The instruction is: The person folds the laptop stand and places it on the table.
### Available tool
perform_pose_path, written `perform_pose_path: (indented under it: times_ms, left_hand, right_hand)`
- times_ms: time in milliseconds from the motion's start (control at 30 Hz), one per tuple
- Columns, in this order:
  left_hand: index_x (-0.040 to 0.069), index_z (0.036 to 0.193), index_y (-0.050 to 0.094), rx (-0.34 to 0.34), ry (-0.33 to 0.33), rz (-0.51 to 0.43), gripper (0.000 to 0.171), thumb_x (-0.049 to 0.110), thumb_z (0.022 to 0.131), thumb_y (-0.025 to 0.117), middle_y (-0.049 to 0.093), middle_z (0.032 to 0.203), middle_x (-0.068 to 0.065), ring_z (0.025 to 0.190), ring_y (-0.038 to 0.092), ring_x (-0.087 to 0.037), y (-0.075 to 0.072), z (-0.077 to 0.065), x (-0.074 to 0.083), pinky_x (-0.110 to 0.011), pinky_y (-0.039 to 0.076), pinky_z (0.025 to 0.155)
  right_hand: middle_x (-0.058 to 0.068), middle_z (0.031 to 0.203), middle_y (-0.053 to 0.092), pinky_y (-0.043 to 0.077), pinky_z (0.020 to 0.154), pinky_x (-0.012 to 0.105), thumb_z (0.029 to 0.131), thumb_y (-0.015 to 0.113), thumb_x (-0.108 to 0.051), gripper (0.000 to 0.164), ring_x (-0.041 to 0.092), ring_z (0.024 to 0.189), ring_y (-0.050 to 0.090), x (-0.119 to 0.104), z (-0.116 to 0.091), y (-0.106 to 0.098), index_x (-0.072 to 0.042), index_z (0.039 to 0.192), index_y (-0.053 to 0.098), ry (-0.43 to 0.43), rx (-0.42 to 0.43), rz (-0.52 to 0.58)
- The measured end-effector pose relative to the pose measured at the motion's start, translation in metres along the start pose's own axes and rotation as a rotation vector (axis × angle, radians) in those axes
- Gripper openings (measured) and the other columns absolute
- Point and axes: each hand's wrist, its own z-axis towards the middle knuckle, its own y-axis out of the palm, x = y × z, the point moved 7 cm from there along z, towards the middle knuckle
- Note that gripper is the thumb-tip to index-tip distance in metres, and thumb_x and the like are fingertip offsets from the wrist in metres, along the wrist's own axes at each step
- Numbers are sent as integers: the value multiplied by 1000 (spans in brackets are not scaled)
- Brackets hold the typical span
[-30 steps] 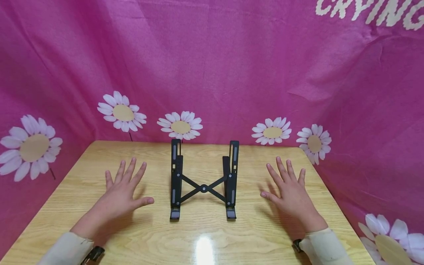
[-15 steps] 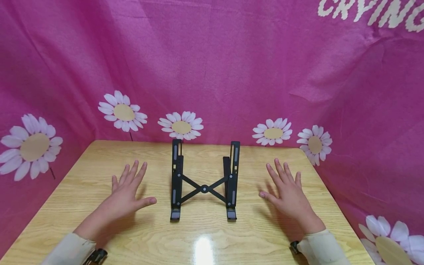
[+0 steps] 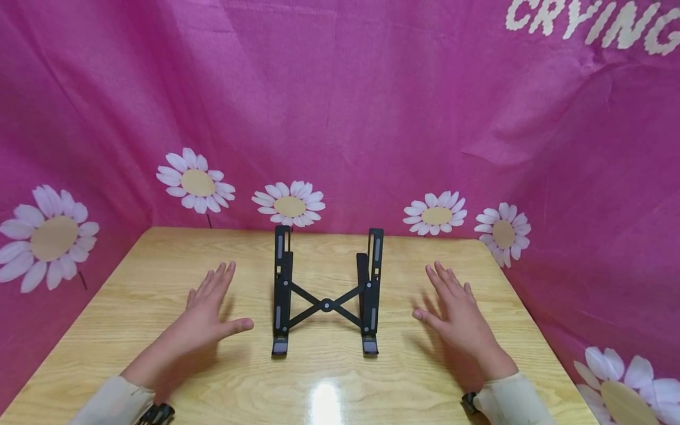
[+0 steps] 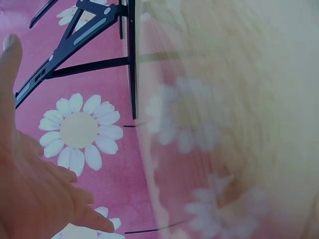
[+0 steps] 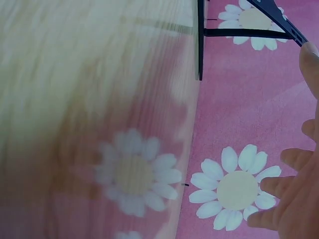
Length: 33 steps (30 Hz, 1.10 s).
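Note:
A black folding laptop stand [image 3: 326, 305] stands unfolded on the wooden table, its two slanted side arms joined by an X-shaped brace. To its left, my left hand [image 3: 199, 316] is held over the table with fingers extended and thumb pointing toward the stand. My right hand [image 3: 459, 319] mirrors it on the other side, thumb also toward the stand. Both hands are apart from the stand and hold nothing. In the left wrist view the stand [image 4: 89, 40] shows its raised side profile beyond the thumb. The right wrist view catches part of the stand [image 5: 244, 33] near the top.
The wooden table [image 3: 255, 386] has a glossy surface with a bright light reflection near the front. A pink cloth [image 3: 345, 118] printed with daisies and white lettering hangs behind and along both sides. Dark wrist straps [image 3: 156, 414] sit at the sleeves.
Both hands have turned slightly and drawn a little inward toward the stand, their fingers now closer together. The stand stays where it was; the head view shifts only slightly.

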Motion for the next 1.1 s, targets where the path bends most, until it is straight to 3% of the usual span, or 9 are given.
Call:
perform_pose_path:
  times_ms: [100,333,500,700,1100]
  left_hand:
    - [20,166,-2,-5,-3,-37,122,53,83,81,5,171,-23,154,4,-52,1,0,2,-80,6,114]
    - [23,167,2,-3,-38,-123,120,60,82,79,11,171,-20,153,13,-50,0,2,2,-75,22,115]
    - [22,167,9,22,-57,-180,117,57,82,81,18,169,-21,150,23,-50,1,2,2,-72,26,115]
    - [21,166,16,29,-81,-245,113,54,81,83,25,167,-20,150,26,-48,4,2,2,-70,27,116]
    - [15,162,28,31,-100,-498,97,43,86,82,37,163,-16,149,35,-42,10,5,5,-60,37,116]
  right_hand:
    - [5,172,17,12,122,69,89,74,-56,99,42,155,18,-1,-1,0,-28,165,19,3,0,41]
    - [7,171,20,26,117,71,89,77,-53,99,42,153,25,-5,1,1,-34,165,16,37,-11,138]
    - [8,170,24,28,118,68,90,78,-44,97,40,153,27,-5,1,6,-38,164,15,87,-55,205]
    - [8,169,27,32,116,66,91,80,-34,96,41,151,31,-8,-1,12,-41,163,18,137,-90,304]
    - [7,163,40,42,112,56,92,79,-21,90,35,142,49,-14,1,17,-32,163,27,150,-91,461]
